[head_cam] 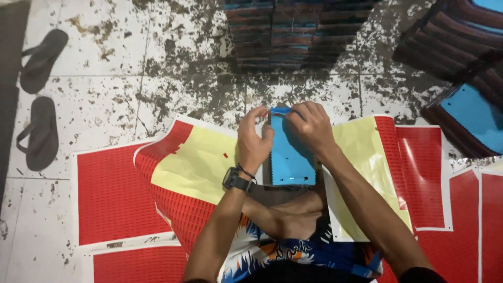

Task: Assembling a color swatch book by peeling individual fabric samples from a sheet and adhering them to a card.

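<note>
The blue card [287, 152], a flat, smooth rectangle with small punched holes near its lower edge, lies on a dark backing between my knees, over glossy red-and-yellow printed sheets [199, 162] spread on the floor. My left hand [253, 140] curls at its left edge, thumb and forefinger closed in a pinch at the top corner; a black watch [236, 181] sits on that wrist. My right hand [311, 127] pinches the top edge too, fingers folded over it, so I can't see what lies beneath. Above, stacks of dark striped cloth-like pieces [293, 34] run out of frame. A pair of dark sandals [39, 99] rests on the stained, speckled tile floor [131, 68] at left.
</note>
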